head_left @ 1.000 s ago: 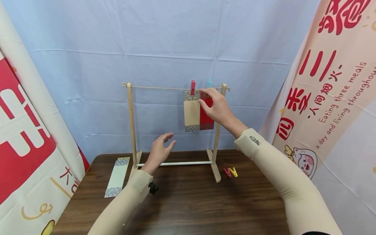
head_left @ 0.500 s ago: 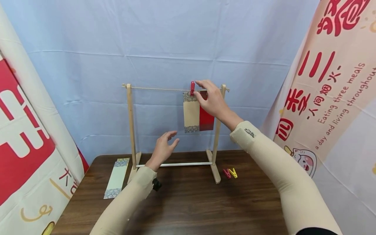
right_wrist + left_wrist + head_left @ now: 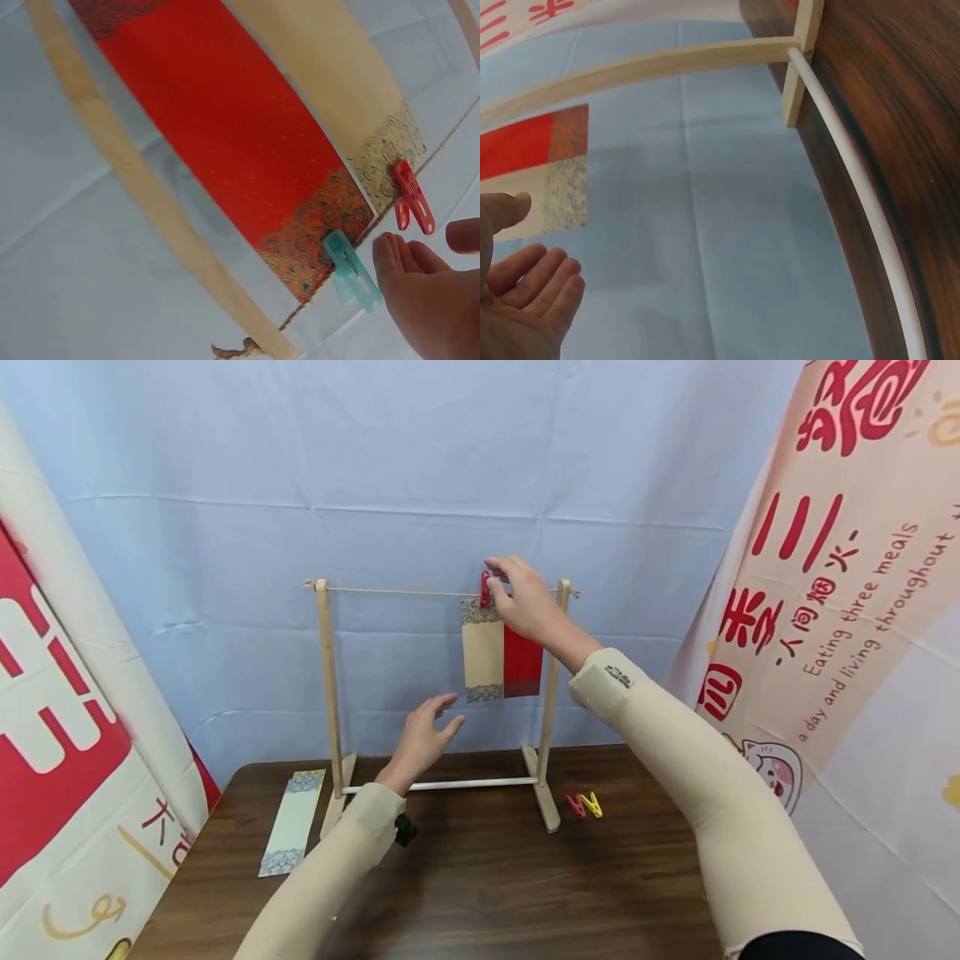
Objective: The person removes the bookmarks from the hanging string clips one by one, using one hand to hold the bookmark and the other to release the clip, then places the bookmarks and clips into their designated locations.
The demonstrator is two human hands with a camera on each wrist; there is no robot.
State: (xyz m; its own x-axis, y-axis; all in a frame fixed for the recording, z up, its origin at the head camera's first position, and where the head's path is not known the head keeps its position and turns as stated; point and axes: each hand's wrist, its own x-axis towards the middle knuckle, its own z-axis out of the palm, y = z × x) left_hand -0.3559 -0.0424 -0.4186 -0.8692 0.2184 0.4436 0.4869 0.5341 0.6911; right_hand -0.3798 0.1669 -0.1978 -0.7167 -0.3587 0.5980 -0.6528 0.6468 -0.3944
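Observation:
A beige card (image 3: 483, 656) with patterned ends hangs from the rope (image 3: 405, 592), held by a red clothespin (image 3: 483, 590). Beside it hangs a red card (image 3: 522, 662), whose teal clothespin (image 3: 351, 271) shows in the right wrist view. My right hand (image 3: 527, 602) is at the red clothespin, thumb and fingers spread. The right wrist view shows a small gap between those fingers and the clothespin. Lower down, my left hand (image 3: 422, 742) hovers with nothing in it, its fingers loosely bent below the beige card.
The wooden stand (image 3: 329, 685) carries the rope and has a white bottom bar (image 3: 472, 783). Patterned pale cards (image 3: 291, 827) lie on the brown table (image 3: 480, 893) at left. A pink clothespin (image 3: 575, 806) and a yellow clothespin (image 3: 592, 805) lie at right.
My right hand has shifted left and slightly up, from the red card's top to the red clothespin. My left hand has drifted slightly right. The cards hang as before.

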